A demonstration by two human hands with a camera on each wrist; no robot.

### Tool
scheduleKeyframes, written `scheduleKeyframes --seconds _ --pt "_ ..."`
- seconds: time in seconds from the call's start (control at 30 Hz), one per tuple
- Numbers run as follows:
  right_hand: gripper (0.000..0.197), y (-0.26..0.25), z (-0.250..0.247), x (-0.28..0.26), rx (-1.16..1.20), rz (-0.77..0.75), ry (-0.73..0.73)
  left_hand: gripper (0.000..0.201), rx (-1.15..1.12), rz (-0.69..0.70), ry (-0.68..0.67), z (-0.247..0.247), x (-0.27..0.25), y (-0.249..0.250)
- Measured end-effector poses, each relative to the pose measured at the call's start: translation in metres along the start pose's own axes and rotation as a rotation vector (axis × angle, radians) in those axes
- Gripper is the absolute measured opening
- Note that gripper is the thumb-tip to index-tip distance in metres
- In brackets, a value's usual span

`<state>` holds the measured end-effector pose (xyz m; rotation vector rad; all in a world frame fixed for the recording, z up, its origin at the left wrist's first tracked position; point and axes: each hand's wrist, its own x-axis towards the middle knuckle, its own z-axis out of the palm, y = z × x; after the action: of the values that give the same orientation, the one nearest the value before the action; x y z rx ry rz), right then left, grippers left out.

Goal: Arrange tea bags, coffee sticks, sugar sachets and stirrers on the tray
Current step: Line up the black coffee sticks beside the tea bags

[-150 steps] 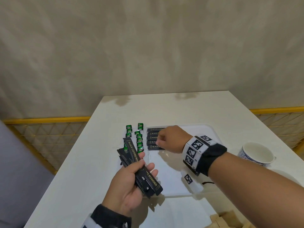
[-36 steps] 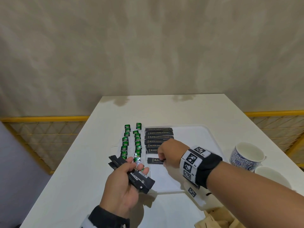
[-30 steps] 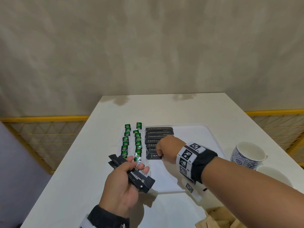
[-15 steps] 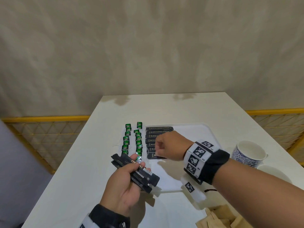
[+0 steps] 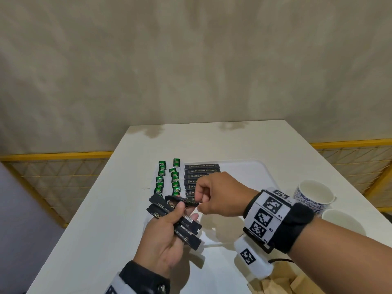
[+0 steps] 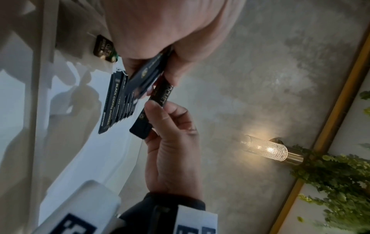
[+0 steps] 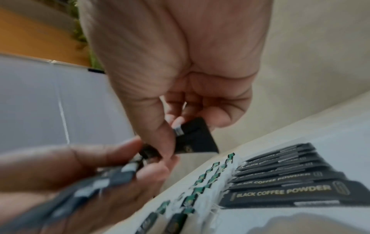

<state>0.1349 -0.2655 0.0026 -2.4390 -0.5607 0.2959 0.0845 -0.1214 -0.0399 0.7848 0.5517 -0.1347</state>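
We hold a fanned bundle of black coffee sticks [image 5: 169,217] in our left hand [image 5: 163,240], fingers and thumb curled round them, above the near left corner of the white tray [image 5: 250,172]. Our right hand [image 5: 218,196] reaches in from the right and pinches the right end of the top stick [image 5: 182,201] between thumb and forefinger, its other fingers curled in; the stick's left end lies on the bundle under our left thumb. In the left wrist view the same stick [image 6: 154,101] runs between both hands.

On the tray's far left part a row of coffee sticks [image 5: 201,172] lies flat, side by side, each lengthwise left to right, printed "BLACK COFFEE POWDER". Just left of that row, two columns of tea bags with green tags [image 5: 167,179] run from far to near.

The tray sits on a white table [image 5: 106,209]. To the right of the tray stand a blue-patterned cup [image 5: 314,194] and, nearer, a plain white cup [image 5: 339,221].
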Motion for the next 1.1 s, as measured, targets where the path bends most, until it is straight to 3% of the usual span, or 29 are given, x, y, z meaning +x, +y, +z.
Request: scheduleKeyframes --seconds 0.17,0.33,0.57,0.9,1.1 --pt "0.013 -0.001 0.009 -0.008 -0.170 -0.165 0.053 0.018 -0.011 0.009 -0.030 -0.002 0.002 -0.001" --pt "0.024 0.002 0.004 -0.011 0.012 -0.078 0.034 0.015 -0.001 0.064 -0.020 -0.003 0.003 -0.001" --pt "0.018 0.005 0.003 -0.005 0.198 0.028 -0.065 0.012 0.033 0.047 -0.002 -0.002 0.002 -0.004" --pt "0.019 0.041 0.004 0.011 -0.280 0.279 -0.290 0.011 -0.073 0.137 0.057 -0.010 0.006 0.014" --pt "0.018 0.039 0.011 0.018 -0.288 0.215 -0.190 0.015 -0.073 0.140 0.053 -0.008 0.005 0.012"
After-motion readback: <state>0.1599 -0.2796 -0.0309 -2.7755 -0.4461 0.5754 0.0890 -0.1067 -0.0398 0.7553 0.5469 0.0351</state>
